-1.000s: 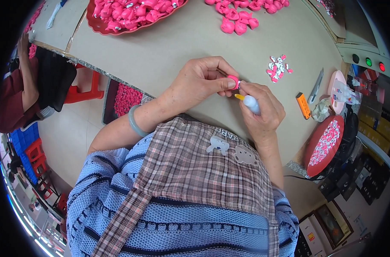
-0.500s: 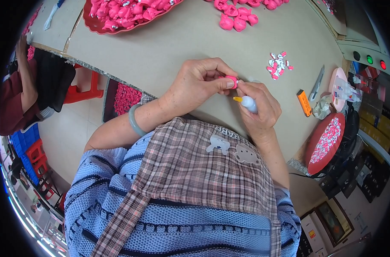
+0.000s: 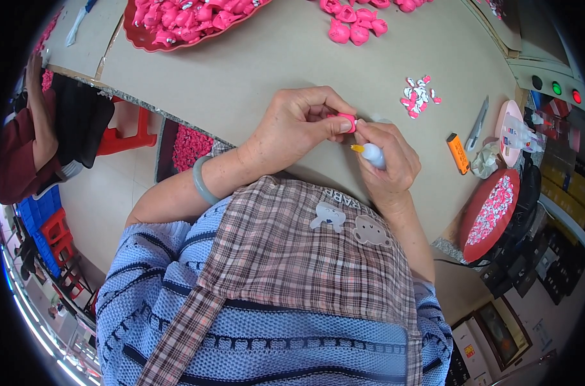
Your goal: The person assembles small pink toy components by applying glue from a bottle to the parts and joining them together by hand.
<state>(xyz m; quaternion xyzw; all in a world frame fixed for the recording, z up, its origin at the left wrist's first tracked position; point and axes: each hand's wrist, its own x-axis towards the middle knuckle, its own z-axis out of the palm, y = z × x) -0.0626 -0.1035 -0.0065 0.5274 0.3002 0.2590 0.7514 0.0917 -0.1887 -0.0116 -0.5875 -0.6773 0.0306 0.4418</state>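
Between thumb and fingers, my left hand (image 3: 308,116) pinches a small pink plastic piece (image 3: 348,122), mostly covered by the fingers. My right hand (image 3: 390,154) is closed around a small white squeeze bottle (image 3: 374,156) with a yellow tip, which points toward the left hand. The right fingertips touch or nearly touch the pink piece, and a small white bit shows there; I cannot tell what it is. Right of the hands lies a loose cluster of tiny pink-and-white pieces (image 3: 419,96). Pink figure parts (image 3: 353,29) rest on the table beyond the hands.
A red tray (image 3: 176,47) heaped with pink parts stands at the far left. On the right lie an orange box-like item (image 3: 457,154), a utility knife (image 3: 477,123), a pink dish (image 3: 508,122) with bottles, and a red bowl (image 3: 466,239) of small pieces. Another person's arm (image 3: 43,122) shows at left.
Almost nothing differs. The right hand and its bottle have shifted very slightly, while the left hand keeps its hold on the pink piece.
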